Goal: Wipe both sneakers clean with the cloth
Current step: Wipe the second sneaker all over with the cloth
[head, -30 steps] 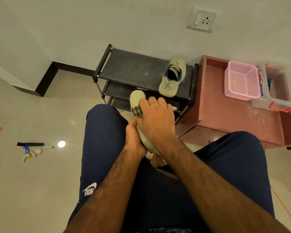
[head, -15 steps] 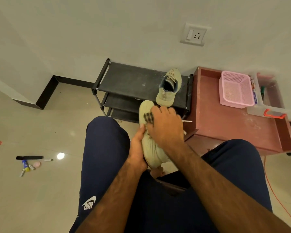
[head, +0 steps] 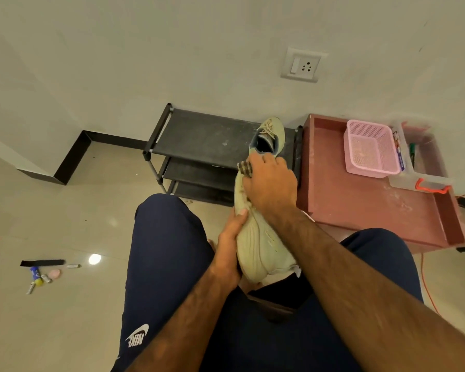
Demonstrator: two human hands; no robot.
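A pale green sneaker (head: 261, 245) is held sole-side up between my knees, toe pointing away. My left hand (head: 230, 248) grips its left side near the heel. Over the toe end lies my right hand (head: 271, 183), pressing a dark checked cloth (head: 245, 167) against the sneaker; only a corner of the cloth shows past my fingers. The second pale green sneaker (head: 269, 138) stands upright on the top shelf of the black shoe rack (head: 199, 138), just beyond my right hand.
A reddish wooden tray-like table (head: 360, 205) stands right of the rack, with a pink basket (head: 371, 149) and a clear box (head: 424, 167) on it. An orange cable (head: 424, 280) runs on the floor at right. Small items (head: 42, 272) lie on the left floor.
My right hand has slid the cloth along the sneaker toward its toe, away from me. More of the sneaker's heel half now shows. The head view has tilted up slightly.
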